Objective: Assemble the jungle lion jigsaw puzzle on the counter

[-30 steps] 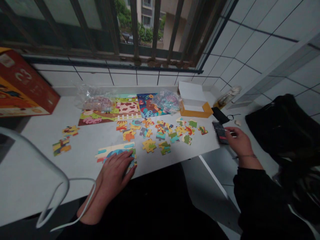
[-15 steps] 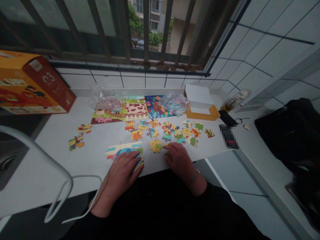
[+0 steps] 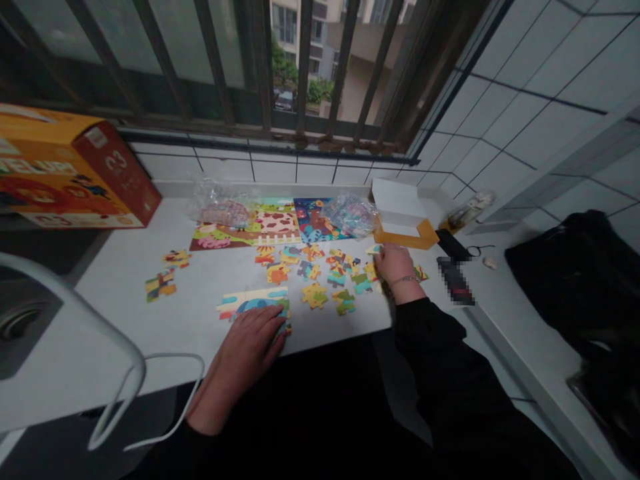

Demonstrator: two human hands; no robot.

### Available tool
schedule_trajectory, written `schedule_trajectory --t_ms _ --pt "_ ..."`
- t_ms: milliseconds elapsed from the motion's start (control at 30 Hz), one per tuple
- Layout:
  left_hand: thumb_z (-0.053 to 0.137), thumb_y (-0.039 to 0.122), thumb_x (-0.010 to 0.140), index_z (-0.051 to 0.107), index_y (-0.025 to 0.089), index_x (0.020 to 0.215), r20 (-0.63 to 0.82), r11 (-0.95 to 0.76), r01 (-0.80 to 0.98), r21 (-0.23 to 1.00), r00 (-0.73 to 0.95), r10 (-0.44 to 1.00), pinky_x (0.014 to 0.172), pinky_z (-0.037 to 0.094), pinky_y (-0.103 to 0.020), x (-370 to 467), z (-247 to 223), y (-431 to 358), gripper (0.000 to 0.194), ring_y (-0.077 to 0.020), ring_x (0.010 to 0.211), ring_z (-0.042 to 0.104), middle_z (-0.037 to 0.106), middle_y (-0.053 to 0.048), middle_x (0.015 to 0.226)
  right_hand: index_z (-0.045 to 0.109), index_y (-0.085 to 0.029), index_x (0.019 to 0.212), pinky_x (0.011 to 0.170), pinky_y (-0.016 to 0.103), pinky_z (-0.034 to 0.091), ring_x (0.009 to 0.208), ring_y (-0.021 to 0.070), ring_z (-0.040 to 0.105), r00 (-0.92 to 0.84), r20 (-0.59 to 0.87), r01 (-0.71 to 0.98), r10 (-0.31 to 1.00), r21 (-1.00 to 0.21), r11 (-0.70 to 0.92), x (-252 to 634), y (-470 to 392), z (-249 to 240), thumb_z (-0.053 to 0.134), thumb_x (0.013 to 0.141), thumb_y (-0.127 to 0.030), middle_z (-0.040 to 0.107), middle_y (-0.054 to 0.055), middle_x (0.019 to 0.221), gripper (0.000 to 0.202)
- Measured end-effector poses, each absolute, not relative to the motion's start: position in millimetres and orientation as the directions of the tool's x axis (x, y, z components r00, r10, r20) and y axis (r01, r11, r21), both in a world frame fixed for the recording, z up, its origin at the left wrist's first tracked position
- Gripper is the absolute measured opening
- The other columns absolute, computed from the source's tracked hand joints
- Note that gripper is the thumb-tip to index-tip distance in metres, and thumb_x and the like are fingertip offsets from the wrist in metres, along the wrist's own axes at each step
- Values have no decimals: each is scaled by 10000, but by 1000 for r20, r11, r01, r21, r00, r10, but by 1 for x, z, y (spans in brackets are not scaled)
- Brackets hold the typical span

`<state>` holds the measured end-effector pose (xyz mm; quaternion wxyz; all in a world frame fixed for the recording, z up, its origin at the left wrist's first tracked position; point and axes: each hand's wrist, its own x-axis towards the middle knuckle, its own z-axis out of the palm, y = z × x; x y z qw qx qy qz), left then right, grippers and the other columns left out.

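Note:
My left hand [image 3: 255,331] lies with its fingers spread over the lower right part of a partly joined puzzle [image 3: 250,298] showing a blue shape. My right hand [image 3: 397,265] reaches to the right end of the loose puzzle pieces [image 3: 336,261]; its fingertips are partly hidden, and I cannot make out what is under them. Between the hands lie a yellow piece [image 3: 315,296] and a green and yellow piece [image 3: 343,301]. Farther left are two small groups of pieces, one [image 3: 161,286] nearer me and one [image 3: 177,258] behind it.
Picture boards [image 3: 280,225] lie at the back under two clear plastic bags [image 3: 220,203]. An open white and yellow box [image 3: 406,235] stands right of them. A big orange box [image 3: 60,170], a curved white tube [image 3: 100,313] and a phone [image 3: 456,280] are at the sides.
My right hand has moved right and away from me, off the middle pieces. The green and yellow piece now lies beside the yellow one. My left hand stays on the puzzle. The view has shifted slightly.

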<state>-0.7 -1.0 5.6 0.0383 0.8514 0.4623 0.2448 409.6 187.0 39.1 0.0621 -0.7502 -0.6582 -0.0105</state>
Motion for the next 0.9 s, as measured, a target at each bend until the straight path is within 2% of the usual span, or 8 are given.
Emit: schedule_trajectory --t_ms 100,233,467,567,667,733,800,900 --pt "608 320 1113 753 224 1267 392 -565 762 317 438 809 1076 607 -622 -1 3 -2 232 -359 1269 748 785 -139 1441 785 -137 1152 939 387 513 1083 329 743 125 40 990 991 -67 -122 419 200 39 728 1017 -329 823 202 1152 241" --pt "620 296 1100 758 236 1256 393 -566 754 332 435 810 1071 602 -625 -1 2 -2 217 -358 1265 745 786 -129 1437 790 -163 1127 887 354 498 1040 298 752 91 0 992 996 -87 -90 426 207 38 796 979 -304 834 160 1132 205" --pt "624 277 1099 738 218 1275 392 -571 757 316 444 806 1053 602 -614 0 4 -3 218 -363 1262 741 777 -140 1448 801 -155 1176 793 320 497 906 254 743 93 -44 972 995 -210 -101 437 213 40 877 889 -316 835 102 1026 338" --pt "630 260 1087 734 222 1275 400 -566 761 317 434 807 1058 596 -615 1 4 -5 218 -361 1265 739 776 -138 1448 788 -164 1164 748 303 478 827 222 714 95 -35 955 995 -280 -101 439 209 43 844 892 -314 816 62 955 315" --pt "629 247 1082 735 224 1268 393 -555 769 319 425 815 1062 591 -621 3 5 -6 217 -362 1268 735 779 -136 1440 758 -172 1080 734 308 453 825 213 686 107 14 942 994 -323 -97 438 200 47 714 969 -327 798 71 964 196" --pt "621 239 1084 737 222 1266 390 -550 769 325 421 819 1070 588 -616 4 6 -7 217 -358 1273 732 779 -135 1436 725 -187 1032 738 313 447 830 212 669 130 81 908 988 -410 -86 431 190 48 634 1001 -359 778 69 952 197" --pt "613 242 1091 740 221 1264 385 -549 769 329 422 821 1067 588 -611 4 8 -7 215 -356 1272 731 776 -135 1438 689 -207 997 718 313 443 780 203 635 140 125 814 982 -579 -43 417 174 48 625 989 -426 730 37 874 228" --pt "615 244 1094 744 216 1262 373 -542 775 323 422 826 1051 592 -610 4 9 -7 214 -356 1251 736 777 -140 1432 664 -222 1087 645 304 431 667 177 559 64 63 558 996 -830 16 379 138 41 684 932 -554 613 -38 766 367"
